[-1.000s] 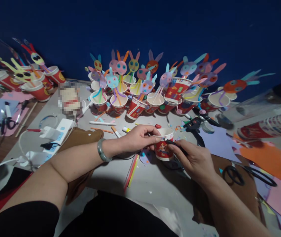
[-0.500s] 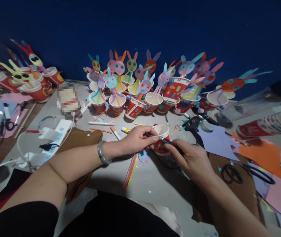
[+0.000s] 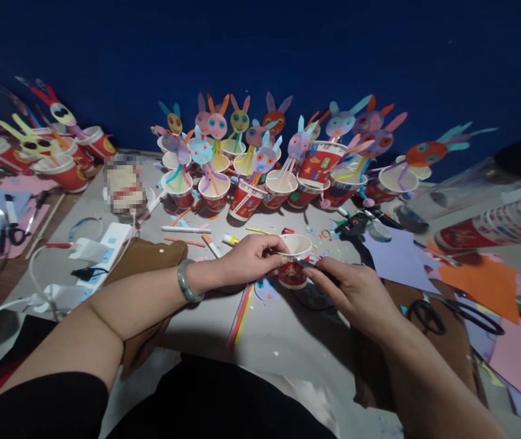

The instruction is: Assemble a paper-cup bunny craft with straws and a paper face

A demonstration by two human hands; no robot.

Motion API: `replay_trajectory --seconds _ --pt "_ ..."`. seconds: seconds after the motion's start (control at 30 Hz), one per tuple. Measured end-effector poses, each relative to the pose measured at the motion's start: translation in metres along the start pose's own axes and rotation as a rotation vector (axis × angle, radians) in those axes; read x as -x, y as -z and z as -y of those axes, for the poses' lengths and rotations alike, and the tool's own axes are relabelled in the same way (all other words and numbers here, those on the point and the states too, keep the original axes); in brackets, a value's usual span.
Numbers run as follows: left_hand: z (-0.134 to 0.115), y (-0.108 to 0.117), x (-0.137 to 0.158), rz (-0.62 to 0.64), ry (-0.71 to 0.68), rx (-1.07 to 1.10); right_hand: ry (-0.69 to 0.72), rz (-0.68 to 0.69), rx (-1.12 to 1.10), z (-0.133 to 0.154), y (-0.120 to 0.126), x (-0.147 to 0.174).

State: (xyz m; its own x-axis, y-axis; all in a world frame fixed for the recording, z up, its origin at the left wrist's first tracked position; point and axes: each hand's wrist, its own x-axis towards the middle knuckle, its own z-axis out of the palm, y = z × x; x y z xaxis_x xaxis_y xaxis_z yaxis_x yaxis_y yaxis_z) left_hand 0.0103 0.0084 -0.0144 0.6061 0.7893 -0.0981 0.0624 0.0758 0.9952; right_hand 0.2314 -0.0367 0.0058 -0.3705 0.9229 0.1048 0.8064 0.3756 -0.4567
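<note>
A red paper cup (image 3: 293,275) with a white rim stands in front of me on the grey table. My left hand (image 3: 257,257) grips its rim from the left, thumb outside and fingers curled over the edge. In my right hand (image 3: 356,291) is a slim black tool (image 3: 307,264) with a pale, shiny tip, which meets the cup's side just below the rim. Whether it is a knife or a pen I cannot make out. A lilac paper face (image 3: 266,291) lies beside the cup, close to red and yellow strips (image 3: 241,317).
Behind are several cups (image 3: 215,194) bearing paper rabbit figures. A power strip (image 3: 113,247) and cables lie left. Black-handled scissors (image 3: 427,317), orange paper (image 3: 482,286) and a lying stack of cups (image 3: 493,225) are right. A marker (image 3: 186,230) lies beyond my left hand.
The view has shifted slightly. The tool's tip stays at the cup's side below the rim, and more of the cup's red front shows between my hands.
</note>
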Motion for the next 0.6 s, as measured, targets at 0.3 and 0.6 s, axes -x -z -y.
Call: replay_trajectory --seconds 0.3,0.6 --pt "-0.001 -0.003 -0.001 -0.027 0.029 0.090 0.005 -0.068 -0.007 0.000 -0.006 0.001" --pt "-0.003 -0.007 0.001 -0.069 0.010 0.178 -0.008 -0.136 -0.015 0.004 -0.012 -0.001"
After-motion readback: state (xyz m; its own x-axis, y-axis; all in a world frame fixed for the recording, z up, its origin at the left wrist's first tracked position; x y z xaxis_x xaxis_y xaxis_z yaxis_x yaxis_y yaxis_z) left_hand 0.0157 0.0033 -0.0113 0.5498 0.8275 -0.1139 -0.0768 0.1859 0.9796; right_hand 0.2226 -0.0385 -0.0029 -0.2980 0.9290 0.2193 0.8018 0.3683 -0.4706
